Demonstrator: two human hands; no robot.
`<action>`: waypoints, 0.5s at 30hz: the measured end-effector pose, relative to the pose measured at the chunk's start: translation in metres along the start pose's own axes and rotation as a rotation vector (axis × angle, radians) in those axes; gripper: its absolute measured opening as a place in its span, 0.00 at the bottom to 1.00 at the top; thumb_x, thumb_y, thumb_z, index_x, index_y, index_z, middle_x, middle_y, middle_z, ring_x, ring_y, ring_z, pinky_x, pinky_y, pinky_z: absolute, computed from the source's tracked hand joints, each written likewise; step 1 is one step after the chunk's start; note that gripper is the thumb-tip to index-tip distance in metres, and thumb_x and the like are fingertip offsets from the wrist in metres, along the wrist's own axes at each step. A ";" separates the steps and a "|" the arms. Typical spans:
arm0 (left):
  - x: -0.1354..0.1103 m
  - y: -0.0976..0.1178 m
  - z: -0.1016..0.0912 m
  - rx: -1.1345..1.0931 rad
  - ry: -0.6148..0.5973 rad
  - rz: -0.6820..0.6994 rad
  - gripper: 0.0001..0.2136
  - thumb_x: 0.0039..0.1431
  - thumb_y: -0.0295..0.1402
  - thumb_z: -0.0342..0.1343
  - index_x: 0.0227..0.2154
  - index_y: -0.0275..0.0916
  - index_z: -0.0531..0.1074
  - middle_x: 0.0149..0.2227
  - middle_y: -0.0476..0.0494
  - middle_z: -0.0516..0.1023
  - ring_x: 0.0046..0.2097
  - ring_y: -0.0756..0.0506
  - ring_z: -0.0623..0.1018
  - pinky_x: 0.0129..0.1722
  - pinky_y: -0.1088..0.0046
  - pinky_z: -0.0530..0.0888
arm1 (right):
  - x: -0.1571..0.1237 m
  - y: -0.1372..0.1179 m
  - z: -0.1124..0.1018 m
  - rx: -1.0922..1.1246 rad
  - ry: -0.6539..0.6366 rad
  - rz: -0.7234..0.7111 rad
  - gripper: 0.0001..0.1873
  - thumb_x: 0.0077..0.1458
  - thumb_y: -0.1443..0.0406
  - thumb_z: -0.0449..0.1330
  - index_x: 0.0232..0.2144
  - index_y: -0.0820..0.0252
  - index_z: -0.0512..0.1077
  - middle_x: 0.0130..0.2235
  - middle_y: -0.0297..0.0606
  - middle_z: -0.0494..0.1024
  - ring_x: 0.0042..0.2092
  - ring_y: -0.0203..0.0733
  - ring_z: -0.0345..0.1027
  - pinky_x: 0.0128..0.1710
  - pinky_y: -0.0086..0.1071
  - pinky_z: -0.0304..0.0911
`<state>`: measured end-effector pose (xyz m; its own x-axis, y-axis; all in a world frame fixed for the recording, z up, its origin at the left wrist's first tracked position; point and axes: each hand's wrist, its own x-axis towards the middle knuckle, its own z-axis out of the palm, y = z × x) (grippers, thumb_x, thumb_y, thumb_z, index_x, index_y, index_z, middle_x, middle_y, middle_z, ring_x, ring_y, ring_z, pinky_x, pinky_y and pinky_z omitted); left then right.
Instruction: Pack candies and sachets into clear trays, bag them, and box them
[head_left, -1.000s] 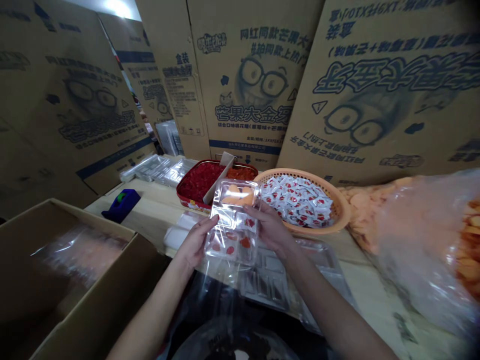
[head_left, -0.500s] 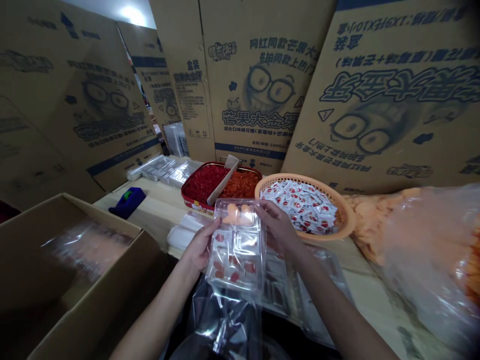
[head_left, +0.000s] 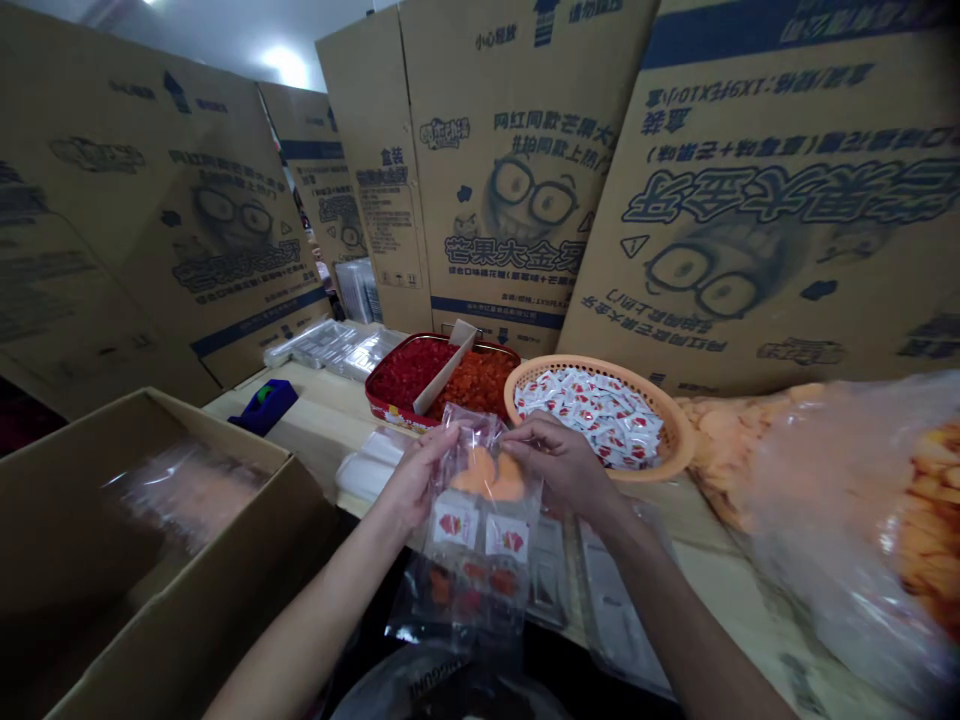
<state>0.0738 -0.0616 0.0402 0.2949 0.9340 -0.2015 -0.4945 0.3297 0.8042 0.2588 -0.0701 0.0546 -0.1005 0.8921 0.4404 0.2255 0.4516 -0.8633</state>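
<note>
Between my hands is a clear plastic bag (head_left: 484,585) with a compartment tray inside. Orange pieces (head_left: 480,475) fill the tray's upper part, two white sachets with red prints (head_left: 456,525) lie in the middle, and small red and orange pieces sit lower down. My left hand (head_left: 420,475) pinches the bag's upper left edge, thumb on top. My right hand (head_left: 551,455) is closed with its fingertips on the upper right edge. Beyond them stands an orange basket (head_left: 679,450) of similar sachets.
A red tin (head_left: 382,410) with a cardboard divider holds red and orange pieces. Left stands an open carton (head_left: 217,415) with a filled bag inside; a blue tape dispenser (head_left: 266,405) is near it. Clear trays (head_left: 622,600) lie right, beside a large bag of orange pieces (head_left: 825,500).
The bagged tray has tilted so its face shows more squarely, and its lower end has swung down. My right hand has come inward over the bag's top edge, fingers now bent.
</note>
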 end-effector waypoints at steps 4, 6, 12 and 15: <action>0.000 0.017 0.021 0.113 -0.049 0.053 0.12 0.43 0.35 0.63 0.31 0.35 0.76 0.32 0.44 0.79 0.32 0.48 0.77 0.35 0.74 0.72 | -0.004 -0.015 -0.009 -0.028 0.080 -0.060 0.04 0.47 0.62 0.62 0.23 0.54 0.76 0.25 0.32 0.72 0.31 0.38 0.63 0.32 0.32 0.58; 0.000 0.032 0.035 0.224 -0.068 0.104 0.11 0.42 0.34 0.64 0.29 0.35 0.76 0.30 0.45 0.79 0.30 0.50 0.76 0.32 0.76 0.71 | -0.004 -0.026 -0.012 -0.070 0.155 -0.123 0.03 0.48 0.63 0.61 0.25 0.53 0.75 0.26 0.32 0.73 0.32 0.39 0.64 0.35 0.34 0.59; -0.020 0.103 0.078 0.479 -0.239 0.254 0.06 0.44 0.30 0.62 0.24 0.33 0.73 0.24 0.47 0.76 0.24 0.53 0.73 0.27 0.78 0.69 | 0.014 -0.067 -0.012 -0.212 0.480 -0.384 0.07 0.49 0.63 0.61 0.33 0.54 0.73 0.38 0.37 0.73 0.42 0.43 0.66 0.42 0.40 0.62; -0.047 0.161 0.078 0.559 -0.209 0.408 0.05 0.45 0.27 0.60 0.24 0.29 0.72 0.26 0.45 0.77 0.24 0.53 0.74 0.27 0.78 0.69 | 0.023 -0.080 -0.003 -0.149 0.680 -0.465 0.27 0.37 0.62 0.68 0.43 0.53 0.70 0.48 0.43 0.70 0.47 0.50 0.66 0.42 0.46 0.63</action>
<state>0.0438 -0.0636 0.2223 0.3537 0.9036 0.2416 -0.1224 -0.2113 0.9697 0.2418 -0.0855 0.1344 0.3806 0.3920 0.8376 0.4358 0.7228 -0.5363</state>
